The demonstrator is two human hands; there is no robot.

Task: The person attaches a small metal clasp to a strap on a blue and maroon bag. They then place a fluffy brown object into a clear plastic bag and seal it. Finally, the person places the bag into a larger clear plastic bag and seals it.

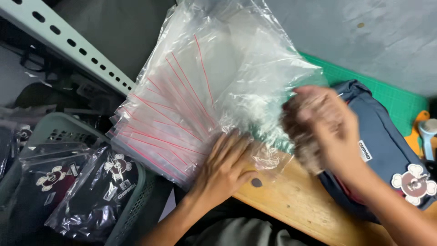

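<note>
At table edge: stack of clear zip bags [168, 114] with red seal lines, fanned, overhanging the wooden table [291, 200] toward the left.
Around: navy pouch [387, 150] with a round cartoon patch lying at right on the green cutting mat [396, 95]; orange-handled tool [421, 132] at far right, partly cut off by the frame.
In the way: loose clear plastic [255, 68] billowing over the stack's upper end, veiling mat and right hand.
Below left: grey-green basket [59, 127] holding dark items sealed in clear bags [91, 191].
Surface and room: wooden tabletop, grey cloth [364, 32] behind the mat, perforated metal rail [68, 41] slanting across upper left.
Long axis: stack running from lower left to upper right, red seal ends toward lower left.
Left hand [225, 166]: flat, fingers spread, pressing on the stack's lower right corner.
Right hand [325, 127]: blurred, raised over the pouch, touching loose plastic; grip impossible to tell.
</note>
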